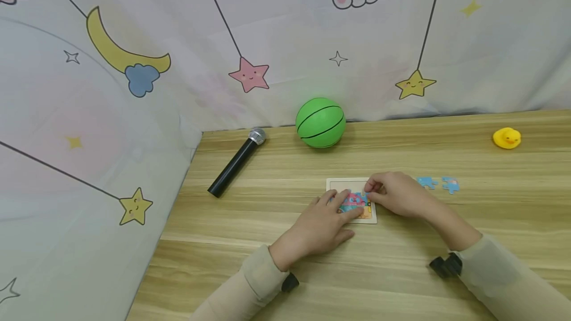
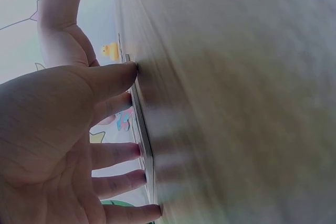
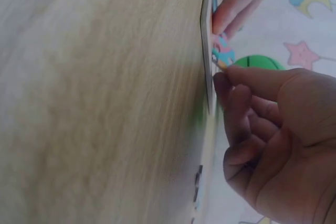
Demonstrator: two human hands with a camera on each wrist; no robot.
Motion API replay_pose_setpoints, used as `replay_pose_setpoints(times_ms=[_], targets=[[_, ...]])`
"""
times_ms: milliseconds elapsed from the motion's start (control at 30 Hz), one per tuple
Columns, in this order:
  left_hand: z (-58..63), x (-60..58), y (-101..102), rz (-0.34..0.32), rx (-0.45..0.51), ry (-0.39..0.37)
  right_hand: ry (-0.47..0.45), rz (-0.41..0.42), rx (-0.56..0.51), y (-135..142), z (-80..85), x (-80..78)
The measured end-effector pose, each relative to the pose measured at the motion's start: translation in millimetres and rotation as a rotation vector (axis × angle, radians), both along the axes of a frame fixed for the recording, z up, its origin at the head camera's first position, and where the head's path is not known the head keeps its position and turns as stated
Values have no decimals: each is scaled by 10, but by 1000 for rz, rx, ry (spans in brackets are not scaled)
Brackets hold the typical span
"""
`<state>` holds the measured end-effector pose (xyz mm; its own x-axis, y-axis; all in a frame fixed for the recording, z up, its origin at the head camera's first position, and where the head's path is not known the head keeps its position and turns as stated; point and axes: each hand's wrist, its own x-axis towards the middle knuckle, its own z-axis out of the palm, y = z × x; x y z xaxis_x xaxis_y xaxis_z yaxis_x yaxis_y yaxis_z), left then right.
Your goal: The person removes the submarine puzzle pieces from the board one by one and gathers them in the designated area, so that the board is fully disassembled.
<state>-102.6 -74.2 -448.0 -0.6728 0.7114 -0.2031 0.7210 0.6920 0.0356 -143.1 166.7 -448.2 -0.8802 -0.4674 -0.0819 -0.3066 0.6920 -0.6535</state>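
A jigsaw puzzle board point(image 1: 345, 184) with a pale frame lies on the table, its lower part filled with pink, blue and orange picture pieces. Across its left side my left hand point(image 1: 322, 227) rests with fingers spread and fairly straight, fingertips on the board and its edge. Over the board's right side, my right hand point(image 1: 397, 194) pinches a small puzzle piece point(image 3: 220, 65) between thumb and forefinger, down close over the filled part. The other right fingers are curled in. Most of the pinched piece is hidden by the fingertips.
Two loose blue puzzle pieces, one point(image 1: 427, 182) beside the other point(image 1: 451, 185), lie right of the board. A green ball point(image 1: 320, 123) and a black microphone point(image 1: 234, 167) are behind and to the left. A yellow rubber duck point(image 1: 507, 138) sits far right, near the patterned backdrop point(image 1: 285, 28).
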Motion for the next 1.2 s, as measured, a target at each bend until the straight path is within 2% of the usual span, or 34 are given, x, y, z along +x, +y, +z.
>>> replay_pose_setpoints(times_ms=[333, 500, 767, 1200], targets=[[20, -8, 4, -2, -12, 13, 11, -35, -36, 31, 72, 34], [27, -3, 1, -1, -14, 15, 19, -51, -34, 154, 96, 69], [19, 2, -9, 8, 1, 8, 66, -97, 20, 533, 81, 151], [-13, 19, -12, -6, 9, 24, 58, -202, 43, 1328, 0, 342]])
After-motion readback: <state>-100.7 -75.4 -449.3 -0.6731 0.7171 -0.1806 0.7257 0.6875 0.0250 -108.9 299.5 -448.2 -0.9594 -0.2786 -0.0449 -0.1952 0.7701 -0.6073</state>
